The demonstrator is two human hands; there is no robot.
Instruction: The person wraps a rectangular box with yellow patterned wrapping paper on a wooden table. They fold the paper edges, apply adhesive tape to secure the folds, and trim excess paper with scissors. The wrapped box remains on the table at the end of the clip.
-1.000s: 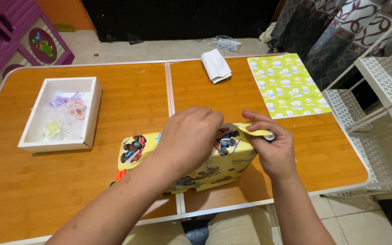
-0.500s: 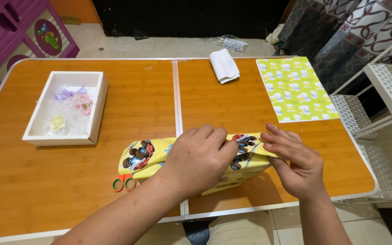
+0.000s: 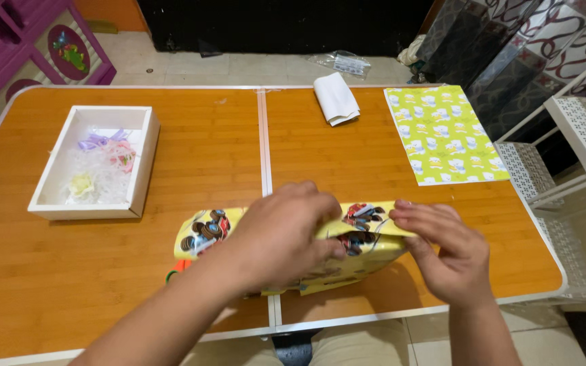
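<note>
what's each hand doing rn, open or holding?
Left hand: closed on the wrapped parcel, pinching its paper.
Right hand: fingers pressing the parcel's right-end flap.

Orange wooden table (image 3: pixel 374 156) on pale tiled floor (image 3: pixel 239 68).

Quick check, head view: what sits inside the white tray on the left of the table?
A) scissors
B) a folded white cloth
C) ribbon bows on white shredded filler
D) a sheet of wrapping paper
C: the white tray holds purple, pink and yellow ribbon bows lying on white shredded filler.
</note>
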